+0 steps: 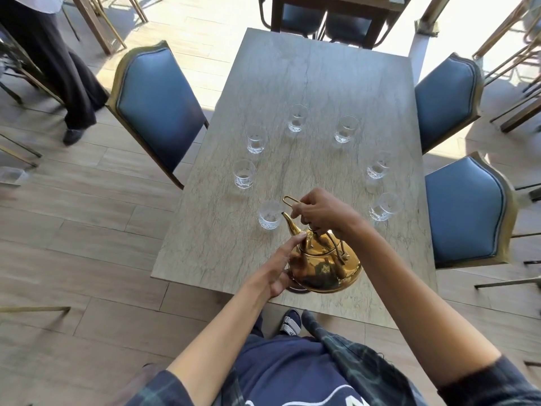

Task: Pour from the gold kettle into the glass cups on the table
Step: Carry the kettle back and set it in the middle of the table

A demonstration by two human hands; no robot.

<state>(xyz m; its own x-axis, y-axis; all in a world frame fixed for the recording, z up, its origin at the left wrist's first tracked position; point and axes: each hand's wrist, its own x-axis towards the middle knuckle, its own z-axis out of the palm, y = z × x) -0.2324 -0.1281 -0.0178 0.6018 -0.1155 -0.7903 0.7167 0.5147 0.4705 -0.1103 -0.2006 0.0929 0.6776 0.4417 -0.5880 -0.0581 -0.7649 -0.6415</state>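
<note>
The gold kettle [323, 266] is at the near edge of the stone table [307, 83], its spout pointing at the closest glass cup [269, 215]. My right hand [319, 212] grips the kettle's wire handle from above. My left hand [282, 263] presses against the kettle's left side, fingers spread along its body. Several empty glass cups stand in a ring on the table, among them the left cup [244, 173], a far cup [297, 118] and the right near cup [383, 207].
Blue padded chairs stand at the table's left [158, 104] and right [465, 209], [446, 95]. Another person's legs [67, 68] are at the far left. A second table with chairs [330, 16] sits beyond the far end.
</note>
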